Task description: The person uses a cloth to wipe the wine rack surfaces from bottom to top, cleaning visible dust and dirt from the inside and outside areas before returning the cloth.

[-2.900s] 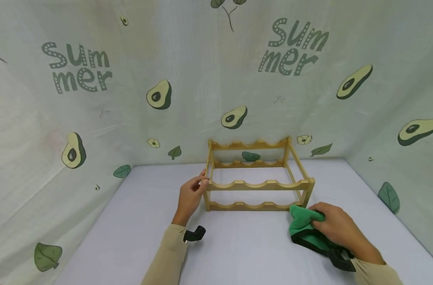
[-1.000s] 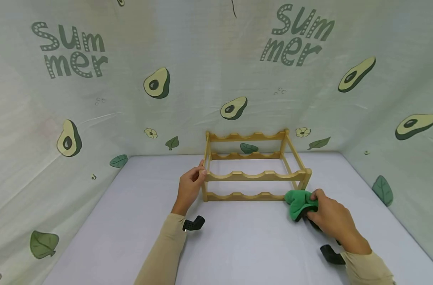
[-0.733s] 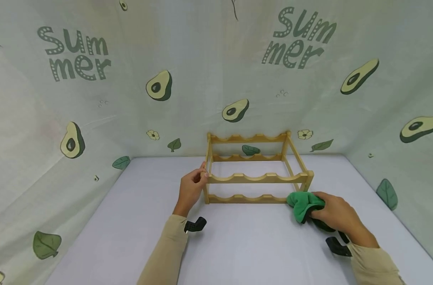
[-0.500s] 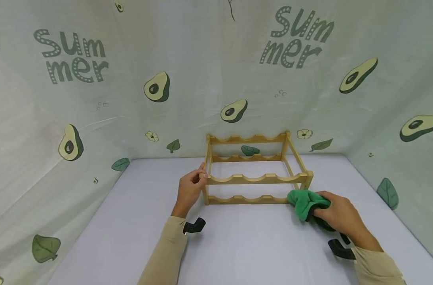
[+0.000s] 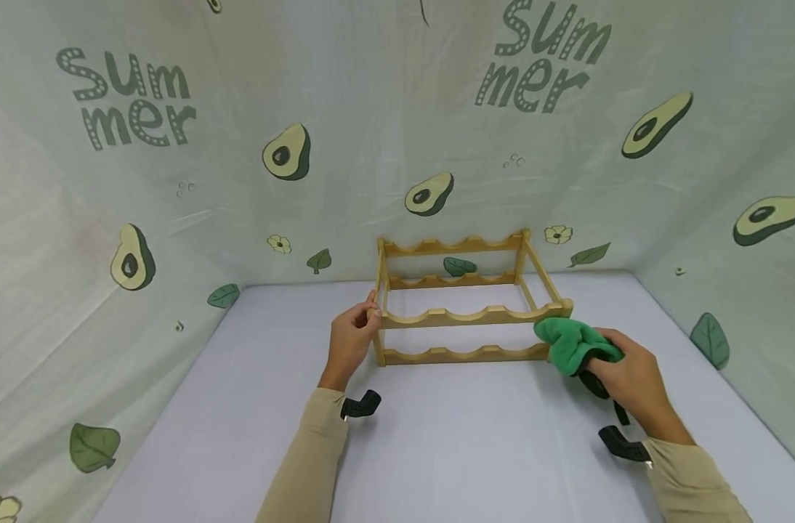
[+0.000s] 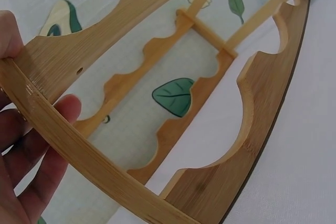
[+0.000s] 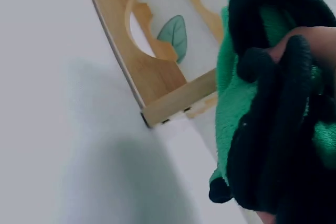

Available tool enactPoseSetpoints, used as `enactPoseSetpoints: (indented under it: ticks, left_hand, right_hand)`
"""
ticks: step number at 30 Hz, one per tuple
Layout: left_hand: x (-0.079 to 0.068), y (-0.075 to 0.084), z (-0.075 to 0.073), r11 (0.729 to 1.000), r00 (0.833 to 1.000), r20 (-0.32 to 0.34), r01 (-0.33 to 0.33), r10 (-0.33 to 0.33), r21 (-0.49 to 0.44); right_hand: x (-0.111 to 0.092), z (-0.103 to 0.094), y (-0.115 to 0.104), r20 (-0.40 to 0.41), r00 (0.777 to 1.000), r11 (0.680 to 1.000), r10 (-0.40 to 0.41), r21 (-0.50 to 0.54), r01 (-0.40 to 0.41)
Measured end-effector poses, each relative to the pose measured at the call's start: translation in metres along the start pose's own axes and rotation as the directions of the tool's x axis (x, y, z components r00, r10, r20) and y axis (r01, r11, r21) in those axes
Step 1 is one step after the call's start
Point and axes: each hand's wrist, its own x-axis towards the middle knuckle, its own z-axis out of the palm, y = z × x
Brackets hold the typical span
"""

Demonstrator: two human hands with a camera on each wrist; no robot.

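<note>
A light wooden wine rack [image 5: 463, 317] with scalloped rails stands toward the back of the table. My left hand [image 5: 350, 340] grips its left end at the upper front corner; in the left wrist view, fingers curl around the end bar [image 6: 100, 156]. My right hand [image 5: 634, 376] holds a bunched green cloth [image 5: 567, 345] with black edging against the rack's front right corner, just below the upper rail. The cloth hides part of that corner post. In the right wrist view, the cloth [image 7: 228, 124] fills the right side beside the rack's lower corner [image 7: 157, 80].
The white-covered table [image 5: 463, 443] extends in front of the rack and to both sides. Behind it and at the sides hangs a pale curtain [image 5: 352, 87] printed with avocados and leaves. A black wrist mount [image 5: 362, 404] sits on the left sleeve, another [image 5: 623, 444] on the right.
My right hand has moved the cloth from the rack's lower front right corner up and slightly right, to just below the upper rail. The left hand keeps its grip on the rack's left end.
</note>
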Motion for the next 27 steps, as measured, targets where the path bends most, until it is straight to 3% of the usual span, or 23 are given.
enactPoseSetpoints:
  ticks: [8, 15, 27]
  left_hand:
    - [-0.003, 0.002, 0.001, 1.0, 1.0, 0.013, -0.013, 0.014, -0.016]
    - [-0.004, -0.002, 0.004, 0.999, 0.999, -0.018, -0.032, 0.032, -0.012]
    - [-0.009, -0.001, 0.0, 1.0, 0.999, -0.039, -0.018, 0.017, -0.017]
  right_hand:
    - [-0.003, 0.003, 0.01, -0.002, 0.999, 0.991, 0.047, 0.123, -0.046]
    - [-0.004, 0.006, 0.017, -0.012, 0.997, 0.983, 0.08, 0.166, -0.077]
    - [-0.007, -0.004, 0.003, -0.056, 0.984, 0.956, 0.17, 0.253, -0.151]
